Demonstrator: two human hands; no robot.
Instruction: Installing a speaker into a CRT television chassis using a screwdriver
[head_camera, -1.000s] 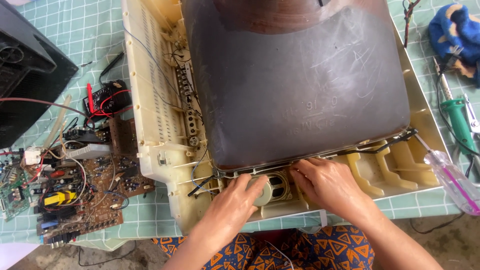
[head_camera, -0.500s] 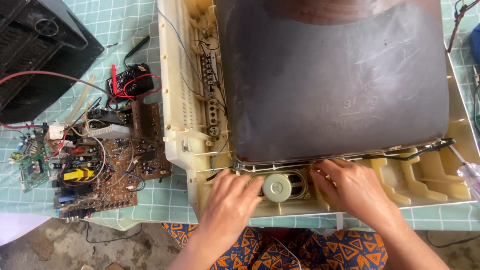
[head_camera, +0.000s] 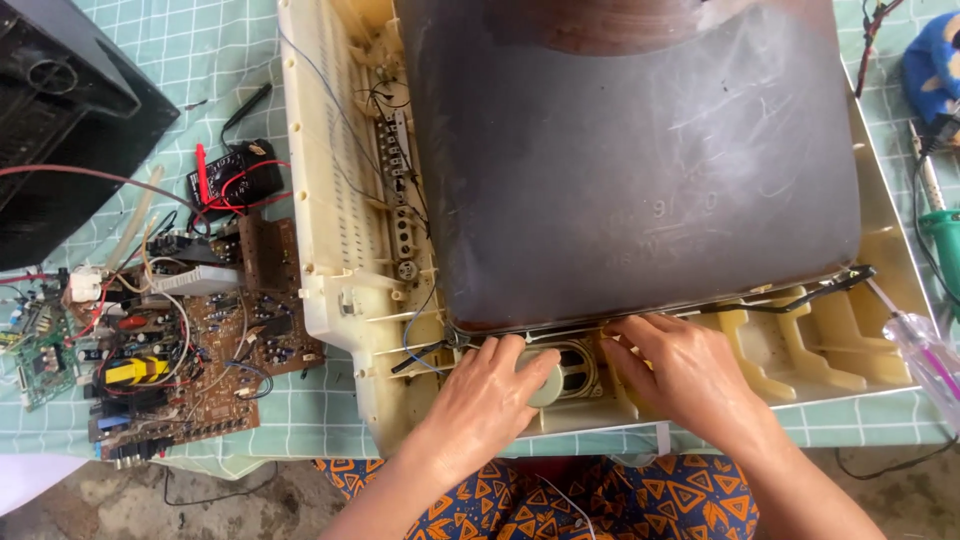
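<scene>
Left hand (head_camera: 487, 400) and right hand (head_camera: 683, 375) apparently grip the speaker (head_camera: 565, 372).

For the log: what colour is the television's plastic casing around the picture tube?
Yellowed cream casing, clearest in the head view.

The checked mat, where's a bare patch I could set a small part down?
Bare mat shows between the black housing and the cream shell, above the multimeter. Lower left is crowded by the circuit board; both hands fill the speaker bay.
</scene>
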